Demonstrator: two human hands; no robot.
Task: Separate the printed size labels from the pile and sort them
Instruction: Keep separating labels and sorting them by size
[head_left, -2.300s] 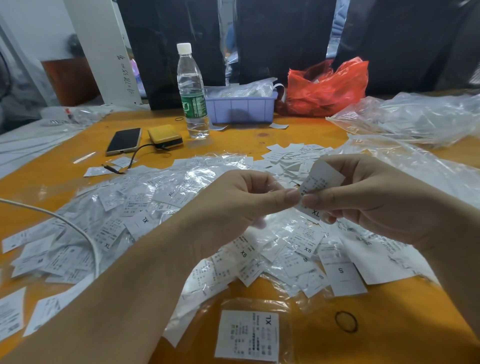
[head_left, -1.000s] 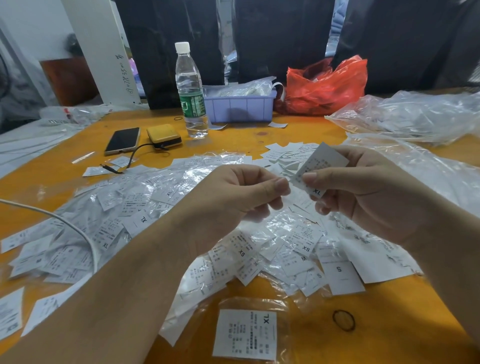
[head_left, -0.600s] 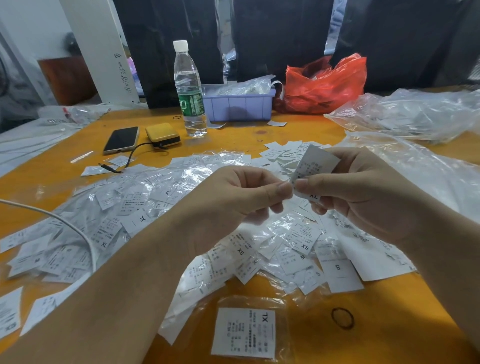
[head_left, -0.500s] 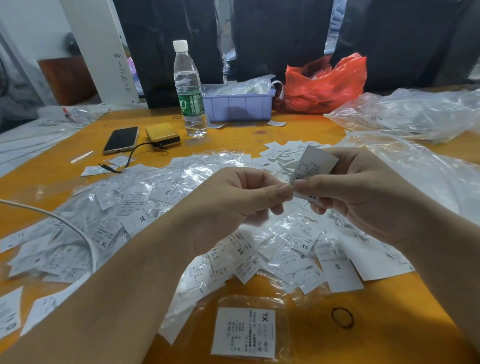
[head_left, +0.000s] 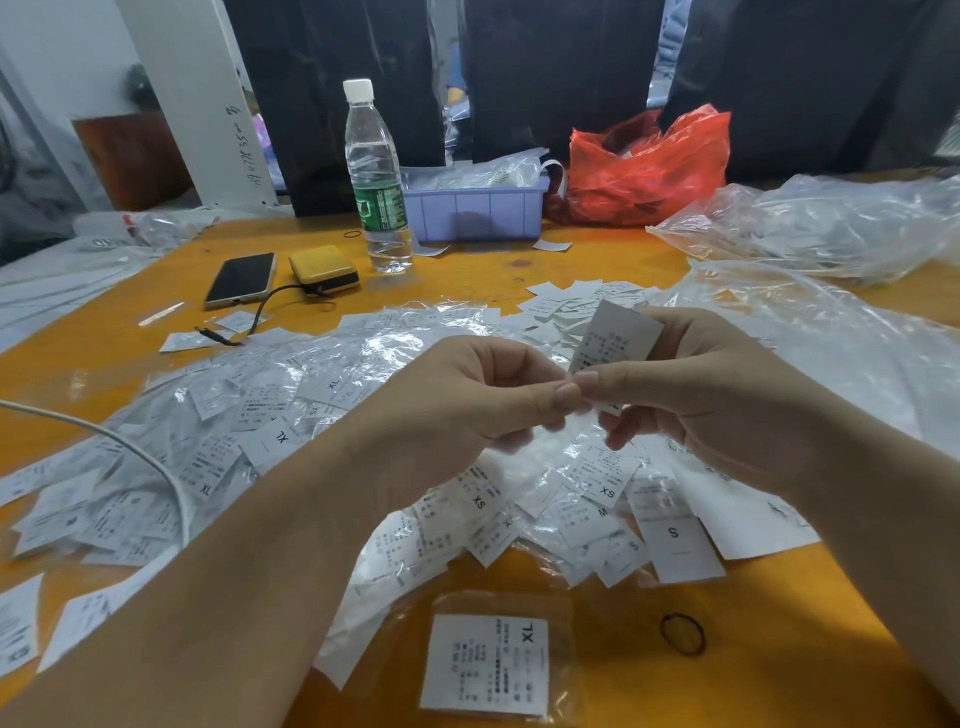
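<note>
Your right hand (head_left: 727, 400) held a printed size label (head_left: 615, 340) above the pile (head_left: 322, 436), thumb and fingers curled round its lower part so that the upper part stood up at about 12 o'clock from your thumb. Your left hand (head_left: 467, 405) met it from 9 o'clock, thumb tip touching the right thumb, fingers curled in and pinching at the label's lower edge; what exactly lay between the left fingertips could not be told.

The pile of labels in clear sleeves lay spread over the orange table (head_left: 800, 613) beneath both hands, running out toward 9 o'clock. A small stack of bare labels (head_left: 566, 306) sat at 12 o'clock from your hands. One bagged label marked XL (head_left: 485, 665) lay alone at 6 o'clock, with a black rubber band (head_left: 682, 633) just beside it at 3 o'clock. A label marked S (head_left: 675, 545) lay at the pile's near right edge.

Toward 11 o'clock were a phone (head_left: 241, 278), a yellow case (head_left: 323, 269) and a water bottle (head_left: 376, 182); behind them a lilac bin (head_left: 475, 208) and a red bag (head_left: 649, 166). Crumpled clear plastic bags (head_left: 821, 223) lay at 2 o'clock. A white cable (head_left: 135, 457) crossed the pile at 9 o'clock.
</note>
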